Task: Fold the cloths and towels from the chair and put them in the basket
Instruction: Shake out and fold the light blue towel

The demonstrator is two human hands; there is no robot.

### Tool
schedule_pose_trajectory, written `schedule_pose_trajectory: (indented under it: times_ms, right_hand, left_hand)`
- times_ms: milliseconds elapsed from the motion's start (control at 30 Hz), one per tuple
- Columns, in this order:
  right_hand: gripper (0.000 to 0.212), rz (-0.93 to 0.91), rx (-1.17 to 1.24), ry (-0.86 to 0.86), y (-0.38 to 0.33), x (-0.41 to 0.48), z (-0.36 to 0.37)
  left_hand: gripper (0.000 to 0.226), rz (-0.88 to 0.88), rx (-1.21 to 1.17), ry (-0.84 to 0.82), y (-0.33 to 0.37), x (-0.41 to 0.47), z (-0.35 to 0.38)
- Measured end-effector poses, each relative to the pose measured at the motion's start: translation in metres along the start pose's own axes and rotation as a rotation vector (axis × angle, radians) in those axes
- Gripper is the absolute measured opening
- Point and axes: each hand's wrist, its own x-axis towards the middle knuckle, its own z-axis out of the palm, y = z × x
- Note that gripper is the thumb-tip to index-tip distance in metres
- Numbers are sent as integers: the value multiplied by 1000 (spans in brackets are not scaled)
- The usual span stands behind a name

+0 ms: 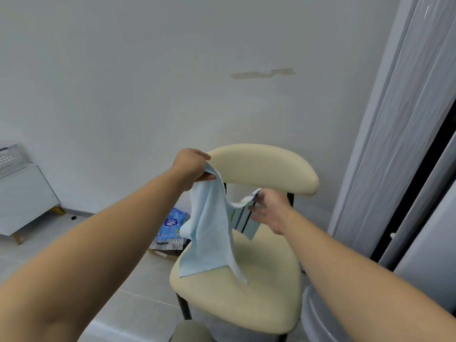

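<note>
towel (212, 238), pale blue, hung in the air over the chair (246, 299), held up between both hands. the left hand (191, 166) was the higher one, just in front of the left end of the backrest (266, 166). its thumb and fingers were closed in a tight pinch on one top corner. from there the cloth fell in long loose folds, sagged in the middle and rose again to the right hand (271, 209). this hand was lower and to the right, below the backrest. it pinched the end of the towel that bore dark and green stripes, and its other fingers lay loosely spread under the pinch. the striped end hung folded over beside that hand. the bottom corners of the towel dangled low over the cream seat; whether the lowest one touched the seat could not be told. both forearms were bare and reached in from the near edge.

on the floor (138, 280) behind the chair, to its left, lay a blue printed package (172, 222). a white cabinet (24, 201) on short legs stood at the far left against the wall, with a white perforated crate (8, 157) on top. a grey round tub (318, 314) stood at the near right, just beside the chair. a grey folding door (404, 124) ran up the right side. the wall bore a long scuffed patch (264, 73) above the chair.
</note>
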Motion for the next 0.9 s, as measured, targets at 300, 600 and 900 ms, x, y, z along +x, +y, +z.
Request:
schedule_pose_trajectory:
  times_ms: [300,600,900]
  right_hand:
    - [59,-31,-543,-320,51,-22,11]
    - [126,-153,-843,-152,77,-19,13]
    - [100,-186,-716,79,71,-9,32]
  left_hand:
    - [31,49,-238,97,23,-11,12]
    - [23,-37,-440,92,26,-18,5]
    - [19,-54,-517,26,40,-34,16]
